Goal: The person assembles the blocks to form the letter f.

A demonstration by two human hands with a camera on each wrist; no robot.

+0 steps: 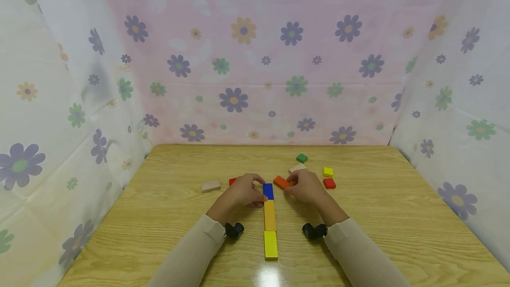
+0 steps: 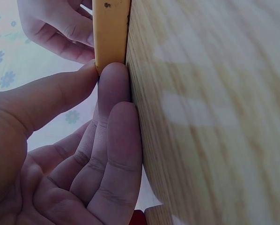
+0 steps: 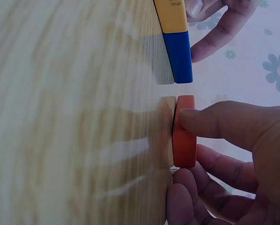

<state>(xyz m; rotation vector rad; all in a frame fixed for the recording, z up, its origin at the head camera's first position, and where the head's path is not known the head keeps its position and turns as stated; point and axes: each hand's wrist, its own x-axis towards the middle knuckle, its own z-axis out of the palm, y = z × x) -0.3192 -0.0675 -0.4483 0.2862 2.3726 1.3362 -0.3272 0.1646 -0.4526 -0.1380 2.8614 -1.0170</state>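
A row of wooden blocks runs away from me: a yellow block (image 1: 271, 246), an orange-yellow block (image 1: 269, 216) and a blue block (image 1: 268, 191) at the far end. My left hand (image 1: 245, 191) holds the blue block from its left side, thumb near its joint with the orange-yellow block and index fingertip at its far corner. In the left wrist view that hand's fingers hide the blue block. My right hand (image 1: 306, 186) grips an orange-red block (image 3: 185, 131) between thumb and fingers. That block lies slanted on the table, a small gap from the blue block.
Beyond my right hand are a striped light wooden block (image 1: 297, 168), a green block (image 1: 302, 158), a small yellow block (image 1: 328, 172) and a red block (image 1: 329, 183). A plain wooden block (image 1: 210, 186) and a partly hidden red block (image 1: 233, 181) lie left on the table (image 1: 159, 225).
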